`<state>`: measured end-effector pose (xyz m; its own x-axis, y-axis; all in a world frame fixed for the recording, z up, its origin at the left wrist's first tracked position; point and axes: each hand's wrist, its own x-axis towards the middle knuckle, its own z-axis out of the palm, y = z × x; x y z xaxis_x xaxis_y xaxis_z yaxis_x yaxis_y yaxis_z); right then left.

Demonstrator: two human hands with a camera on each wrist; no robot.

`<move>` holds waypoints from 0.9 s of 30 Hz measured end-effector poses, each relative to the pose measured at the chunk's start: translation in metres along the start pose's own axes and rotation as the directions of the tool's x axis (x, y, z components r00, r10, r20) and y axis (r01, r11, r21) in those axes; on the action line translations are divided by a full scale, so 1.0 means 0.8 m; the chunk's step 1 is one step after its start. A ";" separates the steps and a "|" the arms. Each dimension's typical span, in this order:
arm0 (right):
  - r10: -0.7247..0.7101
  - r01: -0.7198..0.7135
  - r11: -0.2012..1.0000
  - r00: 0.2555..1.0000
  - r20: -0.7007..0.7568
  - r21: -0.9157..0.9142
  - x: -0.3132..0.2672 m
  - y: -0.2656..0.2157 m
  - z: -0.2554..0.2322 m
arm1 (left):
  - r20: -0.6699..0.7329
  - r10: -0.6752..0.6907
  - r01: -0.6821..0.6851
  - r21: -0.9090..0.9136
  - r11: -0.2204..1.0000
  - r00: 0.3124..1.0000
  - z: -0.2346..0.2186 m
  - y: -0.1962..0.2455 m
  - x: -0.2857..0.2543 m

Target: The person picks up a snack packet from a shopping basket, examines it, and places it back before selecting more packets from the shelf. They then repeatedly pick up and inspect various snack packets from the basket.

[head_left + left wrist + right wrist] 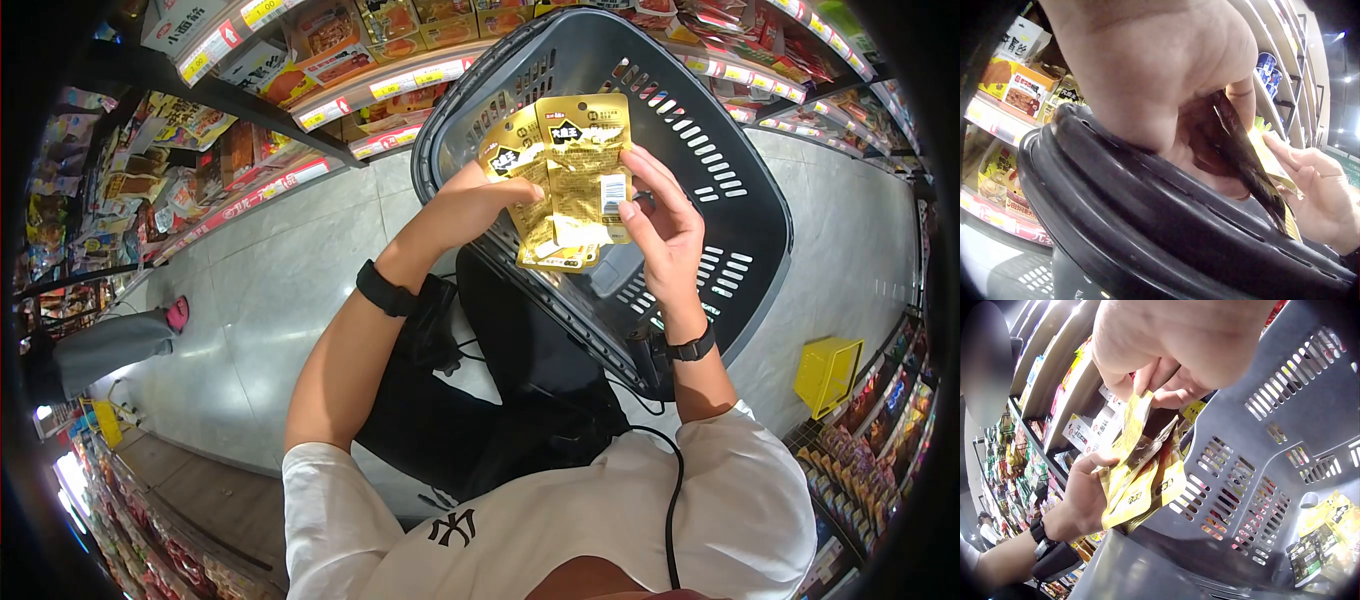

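Note:
Several shiny gold snack packets (588, 165) are fanned out over the shopping basket (735, 300), the front one showing a barcode. My left hand (475, 207) grips the bunch from the left, its thumb across the packets. At the right edge of the front packet, my right hand (670, 230) pinches with thumb and fingers. From the right wrist view, the left hand (1082, 494) holds the lower packets while the right hand (1179, 350) has the upper end of one. The left wrist view puts my left hand (1160, 62) close over the black basket rim (1147, 200).
Yellow and dark packets (1325, 544) lie in the bottom of the basket. Shelves with price strips (425, 78) run along the front and left. A yellow crate (829, 375) stands on the floor to the right. A person's leg (115, 345) shows at the left.

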<state>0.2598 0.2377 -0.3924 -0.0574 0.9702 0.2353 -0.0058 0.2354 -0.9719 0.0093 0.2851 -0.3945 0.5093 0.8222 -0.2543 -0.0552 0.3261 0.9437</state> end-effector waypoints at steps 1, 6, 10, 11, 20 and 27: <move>-0.002 0.002 1.000 1.000 0.001 0.000 0.000 0.000 0.000 | 0.006 0.009 -0.009 -0.009 1.000 1.000 0.000 0.000 0.000; 0.001 -0.001 1.000 1.000 -0.001 -0.004 -0.001 0.001 0.000 | 0.003 0.010 -0.010 -0.014 1.000 1.000 0.002 0.003 -0.001; 0.002 -0.002 1.000 1.000 -0.003 -0.001 0.000 0.002 0.000 | 0.000 0.019 -0.019 -0.030 0.999 1.000 0.003 0.002 -0.001; -0.001 0.001 1.000 1.000 -0.004 -0.001 0.000 0.003 0.000 | 0.001 0.015 -0.015 -0.025 1.000 1.000 0.002 0.001 -0.001; 0.010 -0.010 1.000 1.000 -0.003 -0.008 0.000 0.002 0.000 | 0.004 0.005 -0.005 -0.007 1.000 1.000 0.001 0.000 0.000; 0.027 -0.027 1.000 1.000 -0.003 -0.007 0.000 0.002 0.001 | 0.006 -0.002 0.002 -0.008 1.000 1.000 -0.001 -0.004 0.002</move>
<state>0.2591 0.2379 -0.3938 -0.0545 0.9763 0.2094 0.0028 0.2099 -0.9777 0.0097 0.2855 -0.3976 0.5146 0.8188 -0.2546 -0.0614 0.3314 0.9415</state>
